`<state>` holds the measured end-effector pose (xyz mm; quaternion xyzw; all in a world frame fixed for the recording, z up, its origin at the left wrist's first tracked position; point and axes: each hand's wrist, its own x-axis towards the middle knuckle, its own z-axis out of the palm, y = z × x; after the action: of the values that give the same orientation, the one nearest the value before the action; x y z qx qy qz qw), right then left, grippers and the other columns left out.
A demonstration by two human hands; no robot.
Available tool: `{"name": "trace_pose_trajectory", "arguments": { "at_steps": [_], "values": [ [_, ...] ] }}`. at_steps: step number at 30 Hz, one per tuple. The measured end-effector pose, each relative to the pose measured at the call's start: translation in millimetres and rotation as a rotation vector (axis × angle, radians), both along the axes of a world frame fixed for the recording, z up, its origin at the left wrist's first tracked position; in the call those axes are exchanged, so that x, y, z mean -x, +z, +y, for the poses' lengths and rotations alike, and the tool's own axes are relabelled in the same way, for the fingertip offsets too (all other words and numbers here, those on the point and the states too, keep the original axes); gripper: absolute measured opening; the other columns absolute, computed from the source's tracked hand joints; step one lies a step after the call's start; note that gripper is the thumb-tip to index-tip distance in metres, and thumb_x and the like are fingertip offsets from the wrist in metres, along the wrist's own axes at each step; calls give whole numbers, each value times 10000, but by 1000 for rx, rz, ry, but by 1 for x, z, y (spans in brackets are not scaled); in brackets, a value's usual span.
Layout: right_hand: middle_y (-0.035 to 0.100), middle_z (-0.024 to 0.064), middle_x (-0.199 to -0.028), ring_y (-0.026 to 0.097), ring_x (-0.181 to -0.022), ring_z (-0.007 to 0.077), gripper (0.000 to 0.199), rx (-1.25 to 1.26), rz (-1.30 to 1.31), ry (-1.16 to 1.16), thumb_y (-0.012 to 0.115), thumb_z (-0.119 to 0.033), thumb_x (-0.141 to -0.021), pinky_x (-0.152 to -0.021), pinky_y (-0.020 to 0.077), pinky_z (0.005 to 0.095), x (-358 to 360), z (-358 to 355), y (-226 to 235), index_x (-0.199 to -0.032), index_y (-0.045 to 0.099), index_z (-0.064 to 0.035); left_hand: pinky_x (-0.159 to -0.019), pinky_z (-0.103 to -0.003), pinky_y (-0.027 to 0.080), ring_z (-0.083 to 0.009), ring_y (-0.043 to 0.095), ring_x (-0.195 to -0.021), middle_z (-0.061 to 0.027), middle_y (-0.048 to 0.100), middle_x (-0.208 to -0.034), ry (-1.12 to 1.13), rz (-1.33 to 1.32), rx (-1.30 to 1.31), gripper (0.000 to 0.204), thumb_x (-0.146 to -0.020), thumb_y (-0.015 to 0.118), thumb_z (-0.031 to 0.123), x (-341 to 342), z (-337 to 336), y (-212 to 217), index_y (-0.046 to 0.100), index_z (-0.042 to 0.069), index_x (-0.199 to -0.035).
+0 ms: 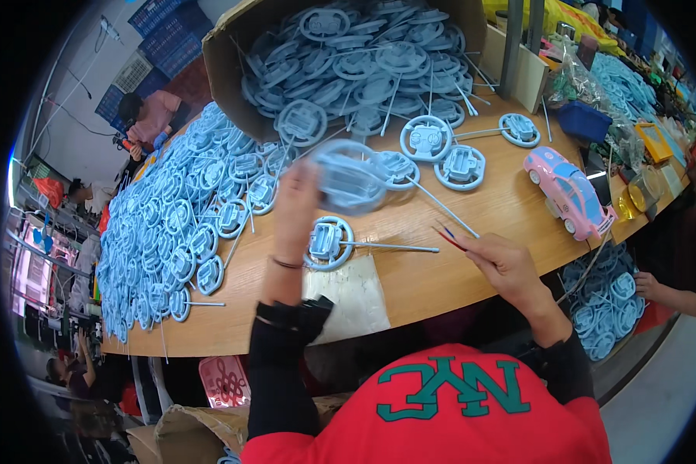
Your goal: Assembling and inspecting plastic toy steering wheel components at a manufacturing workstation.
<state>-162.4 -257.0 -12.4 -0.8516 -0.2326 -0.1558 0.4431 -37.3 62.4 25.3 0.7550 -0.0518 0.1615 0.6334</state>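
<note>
The left hand [292, 203] grips the left rim of a blurred, light-blue plastic steering-wheel-shaped piece [352, 178], which extends right from its fingers above the light wooden surface [429, 280]. The right hand [506, 267], fingertips pinched narrow, holds a thin red-and-dark item [452, 239], too small to identify. Just right of the left hand, a second light-blue wheel with a thin rod [329, 243] lies partly over a whitish, translucent sheet [352, 298]
</note>
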Motion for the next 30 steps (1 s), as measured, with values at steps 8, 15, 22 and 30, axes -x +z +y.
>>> {"name": "trace_pose_trajectory", "arguments": {
  "at_steps": [8,15,22,30],
  "values": [
    [637,84,-828,636,-719,287,324,311,-50,-77,602,-67,-821,-594,500,395,-7,9,5,-1136,658,-116,-629,-216,470,-66,564,-708,-6,634,-858,-377,267,233,252,-977,561,194,41,-92,-47,598,0,-1132],
    [664,96,-883,650,-755,296,291,269,-18,-82,609,-73,-829,-617,510,393,-13,8,-6,-1099,689,-146,-673,-225,513,-86,612,-800,-30,648,-968,-454,456,443,279,-974,571,187,46,-100,-61,564,7,-1187],
    [656,81,-845,645,-726,288,301,144,-95,-92,642,-82,-820,-602,509,392,-19,15,-13,-1097,697,-187,-767,-270,543,-129,639,-907,-60,642,-1061,-490,472,589,270,-982,549,170,43,-94,-65,548,5,-1195],
    [670,72,-875,648,-735,283,299,184,-55,-68,656,-90,-822,-606,511,387,-20,5,-13,-1089,704,-216,-851,-334,559,-179,648,-992,-86,640,-1119,-685,650,645,407,-1009,474,356,49,-102,-56,530,18,-1229]
  ]
}}
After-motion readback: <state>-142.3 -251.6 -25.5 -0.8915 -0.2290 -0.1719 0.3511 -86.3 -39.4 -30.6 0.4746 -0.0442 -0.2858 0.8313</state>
